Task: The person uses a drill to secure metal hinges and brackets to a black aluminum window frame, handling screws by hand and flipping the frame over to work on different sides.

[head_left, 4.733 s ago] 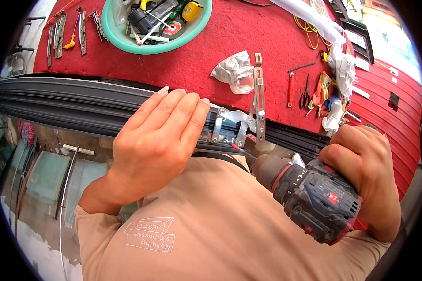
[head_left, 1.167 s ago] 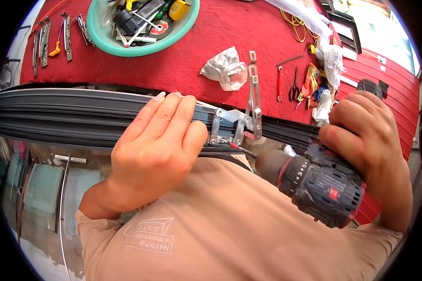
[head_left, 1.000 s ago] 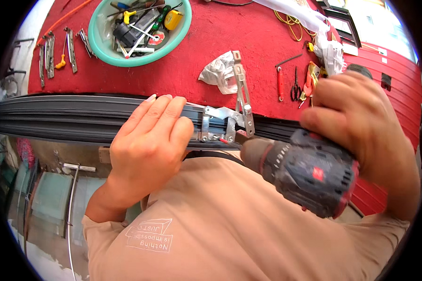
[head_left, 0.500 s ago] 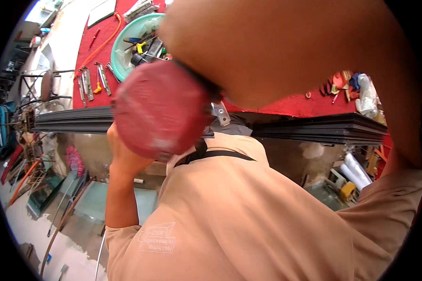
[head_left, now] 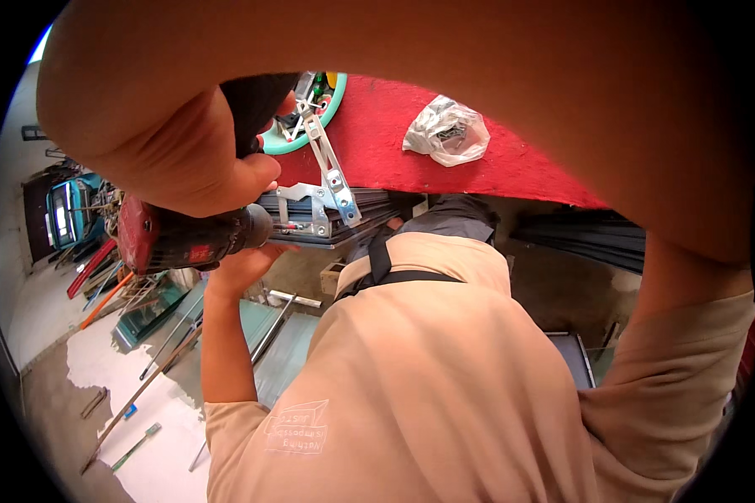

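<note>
My right hand (head_left: 201, 159) is closed round the black handle of a red and black power drill (head_left: 184, 237). The drill lies level, its chuck pointing right toward a folding metal hinge (head_left: 331, 180) with several arms. That hinge sits at the end of a stack of dark frame bars (head_left: 369, 214), one arm sticking up over the red cloth. Below the chuck, my left hand (head_left: 245, 267) is against the near edge of the bars; the drill hides most of its fingers. The bit's tip is close to the hinge's lower plate, and contact is hard to make out.
Red cloth (head_left: 377, 117) covers the bench, bearing a turquoise basin (head_left: 337, 105) of tools and a clear plastic bag (head_left: 449, 134) of small parts. More dark bars (head_left: 579, 239) jut out at the right. Glass panes (head_left: 285, 360) and a brush (head_left: 134, 446) lie lower left.
The drill has swung from end-on to the camera to side-on, moving left and pointing at the hinge. My right forearm now crosses the top. The view has shifted, bringing the plastic bag into sight.
</note>
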`<state>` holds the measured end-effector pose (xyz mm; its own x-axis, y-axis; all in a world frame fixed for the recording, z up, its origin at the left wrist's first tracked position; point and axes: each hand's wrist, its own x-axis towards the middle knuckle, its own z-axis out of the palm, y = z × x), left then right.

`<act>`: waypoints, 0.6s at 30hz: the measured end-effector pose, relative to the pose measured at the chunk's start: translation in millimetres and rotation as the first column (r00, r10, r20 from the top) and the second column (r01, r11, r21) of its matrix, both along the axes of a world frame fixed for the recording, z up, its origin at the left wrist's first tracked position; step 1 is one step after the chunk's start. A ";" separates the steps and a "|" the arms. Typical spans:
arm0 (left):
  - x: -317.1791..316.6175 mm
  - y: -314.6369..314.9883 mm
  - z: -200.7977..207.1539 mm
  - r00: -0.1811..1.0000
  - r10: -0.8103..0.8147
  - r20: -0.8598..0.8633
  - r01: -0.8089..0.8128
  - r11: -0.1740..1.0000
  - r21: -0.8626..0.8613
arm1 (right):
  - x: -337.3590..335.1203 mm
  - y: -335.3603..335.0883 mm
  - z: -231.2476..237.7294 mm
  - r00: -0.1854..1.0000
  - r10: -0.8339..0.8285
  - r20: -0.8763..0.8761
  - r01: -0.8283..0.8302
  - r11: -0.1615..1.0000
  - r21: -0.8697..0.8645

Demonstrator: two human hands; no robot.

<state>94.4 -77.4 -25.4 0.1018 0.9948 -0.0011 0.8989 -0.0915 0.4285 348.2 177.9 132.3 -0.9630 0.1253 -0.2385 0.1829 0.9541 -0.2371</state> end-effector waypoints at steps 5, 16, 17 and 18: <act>4.1 -1.5 0.2 0.997 0.069 0.024 -0.068 0.998 -0.015 | -14.7 5.3 -2.3 0.999 0.031 -0.037 -0.032 0.999 -0.008; 7.5 -1.4 8.7 0.999 0.007 -0.051 -0.010 0.999 -0.047 | -7.4 -6.0 -3.1 0.997 0.070 -0.017 -0.069 0.997 0.018; 4.5 0.7 6.3 0.999 0.000 -0.053 -0.003 0.998 -0.059 | -2.6 -6.0 2.6 0.999 0.047 -0.009 -0.046 0.999 0.025; 1.7 -2.9 4.2 0.999 0.024 -0.047 -0.028 0.996 -0.086 | -4.1 -7.5 1.9 0.999 0.048 -0.010 -0.047 0.999 0.023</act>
